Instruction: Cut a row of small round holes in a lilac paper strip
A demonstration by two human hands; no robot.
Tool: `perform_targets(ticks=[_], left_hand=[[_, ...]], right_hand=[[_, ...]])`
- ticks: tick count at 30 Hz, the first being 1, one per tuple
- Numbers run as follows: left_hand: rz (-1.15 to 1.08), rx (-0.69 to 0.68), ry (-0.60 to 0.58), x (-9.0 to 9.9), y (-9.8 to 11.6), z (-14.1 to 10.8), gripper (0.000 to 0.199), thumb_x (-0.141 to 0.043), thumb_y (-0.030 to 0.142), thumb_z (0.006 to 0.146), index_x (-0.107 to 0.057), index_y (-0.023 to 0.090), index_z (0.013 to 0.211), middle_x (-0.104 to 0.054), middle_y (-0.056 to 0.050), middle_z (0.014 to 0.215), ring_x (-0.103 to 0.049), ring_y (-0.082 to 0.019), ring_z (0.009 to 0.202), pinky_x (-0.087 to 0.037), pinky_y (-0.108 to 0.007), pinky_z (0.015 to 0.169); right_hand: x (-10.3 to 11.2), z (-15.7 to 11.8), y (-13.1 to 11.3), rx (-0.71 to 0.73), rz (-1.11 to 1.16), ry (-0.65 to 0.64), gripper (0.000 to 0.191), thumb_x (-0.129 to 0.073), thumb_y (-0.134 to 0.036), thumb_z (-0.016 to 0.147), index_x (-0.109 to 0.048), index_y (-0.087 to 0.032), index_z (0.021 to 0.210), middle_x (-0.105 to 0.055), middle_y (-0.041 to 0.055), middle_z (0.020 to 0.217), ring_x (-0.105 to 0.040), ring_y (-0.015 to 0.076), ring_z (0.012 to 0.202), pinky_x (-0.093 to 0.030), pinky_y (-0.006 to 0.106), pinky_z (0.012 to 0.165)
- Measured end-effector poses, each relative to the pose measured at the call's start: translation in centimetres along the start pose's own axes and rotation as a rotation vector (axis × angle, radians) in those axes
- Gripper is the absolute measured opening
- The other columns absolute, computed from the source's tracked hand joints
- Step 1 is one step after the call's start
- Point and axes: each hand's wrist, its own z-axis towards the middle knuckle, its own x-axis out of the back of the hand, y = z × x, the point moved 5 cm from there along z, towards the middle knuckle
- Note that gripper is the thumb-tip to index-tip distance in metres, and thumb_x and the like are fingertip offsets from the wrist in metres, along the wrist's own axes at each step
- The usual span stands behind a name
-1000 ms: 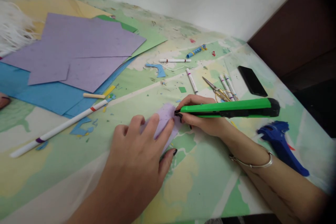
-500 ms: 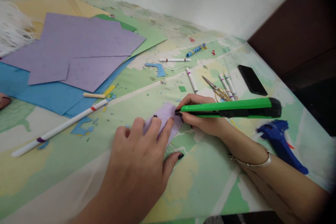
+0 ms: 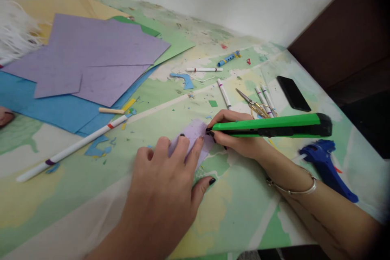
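A small purple piece [image 3: 195, 131] lies on the patterned tablecloth [image 3: 146, 227]. My left hand [image 3: 167, 183] rests on it with fingers spread, pressing it flat, the thumb out to the side on the cloth. Pinched in my right hand [image 3: 236, 134] is a green and black utility knife [image 3: 274, 125], tilted low, its front end at the right edge of the purple piece. The blade tip is hidden by my fingers.
Purple sheets [image 3: 100, 48] and blue sheets [image 3: 61, 113] lie at the left, near a long white stick [image 3: 79, 146]. Beyond my right hand are gold scissors [image 3: 257, 107], markers [image 3: 224, 94] and a black phone [image 3: 293, 93]. A blue glue gun [image 3: 327, 166] lies at the right.
The whole view has shifted very slightly. The knife and my right hand sit a little further right in the picture; both hands keep their grip and place on the purple piece.
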Motion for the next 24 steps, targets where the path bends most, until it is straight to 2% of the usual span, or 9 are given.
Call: perform_targets(ticks=[3, 6, 9, 13, 15, 17, 19, 21, 24], left_hand=[[0.005, 0.011, -0.014, 0.0, 0.0, 0.1, 0.052, -0.040, 0.045, 0.090, -0.050, 0.025, 0.137, -0.060, -0.012, 0.121, -0.052, -0.035, 0.090, -0.041, -0.050, 0.065], [0.006, 0.048, -0.018, 0.1, -0.1, 0.2, 0.049, -0.046, 0.047, 0.089, -0.052, 0.031, 0.135, -0.060, -0.013, 0.120, -0.052, -0.037, 0.091, -0.042, -0.052, 0.067], [-0.004, 0.140, 0.008, 0.3, -0.7, 0.3, 0.053, -0.058, 0.043, 0.085, -0.049, 0.035, 0.136, -0.055, -0.015, 0.121, -0.052, -0.038, 0.097, -0.044, -0.051, 0.071], [-0.093, 0.272, 0.044, 0.2, -2.2, 0.6, 0.090, -0.073, 0.038, 0.072, -0.028, 0.020, 0.148, -0.052, -0.017, 0.110, -0.054, -0.032, 0.094, -0.047, -0.043, 0.075], [-0.146, 0.325, 0.013, 0.1, -2.9, 0.8, 0.101, -0.078, 0.039, 0.065, -0.025, 0.013, 0.147, -0.052, -0.016, 0.106, -0.056, -0.030, 0.091, -0.049, -0.039, 0.074], [-0.196, 0.349, -0.058, -0.1, -3.3, 1.1, 0.093, -0.077, 0.038, 0.065, -0.032, 0.012, 0.142, -0.054, -0.013, 0.101, -0.058, -0.028, 0.088, -0.049, -0.037, 0.072], [-0.229, 0.327, -0.128, -0.2, -3.4, 1.4, 0.071, -0.074, 0.035, 0.066, -0.046, 0.012, 0.128, -0.057, -0.010, 0.095, -0.058, -0.028, 0.086, -0.048, -0.038, 0.072], [-0.208, 0.294, -0.142, 0.0, -3.4, 1.8, 0.050, -0.074, 0.035, 0.065, -0.055, 0.014, 0.106, -0.058, -0.010, 0.091, -0.057, -0.030, 0.089, -0.048, -0.041, 0.073], [-0.152, 0.282, -0.126, 0.4, -3.5, 2.1, 0.039, -0.076, 0.038, 0.061, -0.056, 0.017, 0.086, -0.057, -0.012, 0.092, -0.054, -0.034, 0.092, -0.048, -0.045, 0.073]], right_hand=[[0.1, -0.2, 0.1, -0.012, 0.068, 0.033, 0.013, -0.060, -0.010, 0.073, -0.065, -0.017, 0.082, -0.062, -0.0022, 0.065, -0.054, 0.0084, 0.053, -0.042, 0.019, 0.048], [0.7, -0.4, 0.3, -0.062, 0.190, 0.157, 0.007, -0.060, -0.015, 0.078, -0.063, -0.018, 0.083, -0.060, -0.0033, 0.060, -0.051, 0.0078, 0.047, -0.039, 0.018, 0.041], [1.1, -0.5, 0.5, -0.083, 0.219, 0.251, 0.004, -0.061, -0.017, 0.080, -0.062, -0.019, 0.083, -0.061, -0.0030, 0.060, -0.050, 0.0080, 0.045, -0.038, 0.019, 0.039], [1.9, -0.6, 0.9, -0.048, 0.209, 0.398, 0.005, -0.061, -0.021, 0.081, -0.061, -0.021, 0.087, -0.061, -0.0022, 0.062, -0.050, 0.0089, 0.046, -0.040, 0.021, 0.042], [2.3, -0.7, 1.2, -0.032, 0.210, 0.483, 0.005, -0.061, -0.022, 0.082, -0.060, -0.021, 0.088, -0.059, -0.0030, 0.061, -0.048, 0.0087, 0.045, -0.040, 0.022, 0.043], [2.5, -0.7, 1.4, -0.020, 0.194, 0.515, 0.005, -0.060, -0.023, 0.083, -0.059, -0.021, 0.088, -0.058, -0.0034, 0.061, -0.047, 0.0084, 0.045, -0.040, 0.023, 0.044], [2.6, -0.7, 1.3, -0.014, 0.177, 0.507, 0.005, -0.060, -0.023, 0.083, -0.059, -0.021, 0.088, -0.058, -0.0031, 0.062, -0.048, 0.0085, 0.045, -0.040, 0.023, 0.044], [2.5, -0.7, 1.2, -0.013, 0.168, 0.500, 0.006, -0.061, -0.024, 0.083, -0.060, -0.021, 0.088, -0.059, -0.0027, 0.062, -0.049, 0.0086, 0.045, -0.040, 0.023, 0.044], [2.6, -0.8, 1.1, -0.006, 0.164, 0.506, 0.008, -0.062, -0.027, 0.083, -0.060, -0.021, 0.088, -0.060, -0.0024, 0.062, -0.050, 0.0087, 0.045, -0.041, 0.023, 0.045]])
